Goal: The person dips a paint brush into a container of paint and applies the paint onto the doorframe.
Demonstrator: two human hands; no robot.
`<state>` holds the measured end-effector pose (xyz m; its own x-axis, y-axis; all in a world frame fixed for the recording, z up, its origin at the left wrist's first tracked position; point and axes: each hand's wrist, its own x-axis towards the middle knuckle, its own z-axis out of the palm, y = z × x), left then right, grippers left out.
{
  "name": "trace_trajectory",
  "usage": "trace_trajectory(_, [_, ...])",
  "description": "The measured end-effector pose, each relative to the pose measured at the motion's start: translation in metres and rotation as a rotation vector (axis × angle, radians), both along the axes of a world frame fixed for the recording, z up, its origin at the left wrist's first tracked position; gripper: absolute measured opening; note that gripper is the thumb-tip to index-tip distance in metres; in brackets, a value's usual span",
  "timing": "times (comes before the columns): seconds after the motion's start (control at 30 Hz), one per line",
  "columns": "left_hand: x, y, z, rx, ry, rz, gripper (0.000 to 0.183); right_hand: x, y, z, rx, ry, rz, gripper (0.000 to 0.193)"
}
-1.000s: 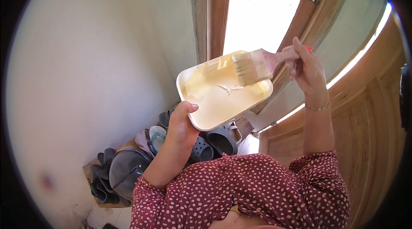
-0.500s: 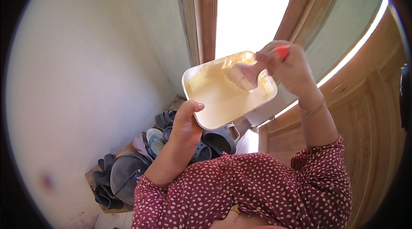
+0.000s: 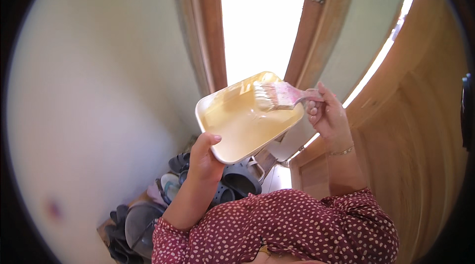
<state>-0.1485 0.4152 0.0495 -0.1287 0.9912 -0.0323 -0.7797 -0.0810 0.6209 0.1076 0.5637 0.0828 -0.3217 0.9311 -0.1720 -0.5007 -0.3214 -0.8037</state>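
Note:
My left hand [image 3: 205,157] grips the near left corner of a white rectangular tub [image 3: 236,157], its thumb over the rim and the other fingers hidden beneath. Cream-coloured paint [image 3: 242,132] lies inside the tub. In my right hand [image 3: 326,113] is a wide paintbrush [image 3: 286,96], held by its handle with the fingers curled round it. The brush lies roughly level over the tub's far right part, bristles pointing left. Paint coats the bristles, and pinkish smears cover the ferrule and handle.
Below the tub, several dark shoes and sandals [image 3: 241,179] sit on a low wooden rack beside the pale wall [image 3: 99,105]. Ahead is a bright doorway with a wooden frame [image 3: 210,31]. A wooden door [image 3: 405,150] stands at the right.
The brush has turned from bristles down in the tub to nearly level above the paint. My right hand has lowered and turned over. The view has shifted, with the tub now lower and further left.

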Motion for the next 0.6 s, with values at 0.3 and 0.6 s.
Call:
trace_trajectory(0.3, [0.037,0.011,0.022,0.011,0.033,0.030,0.074,0.037,-0.007,0.022,0.069,0.103,0.008,0.033])
trace_trajectory(0.6, [0.068,0.020,0.054,0.032,0.001,-0.019,0.072,0.067,-0.018,0.059,0.354,0.077,-0.106,0.038])
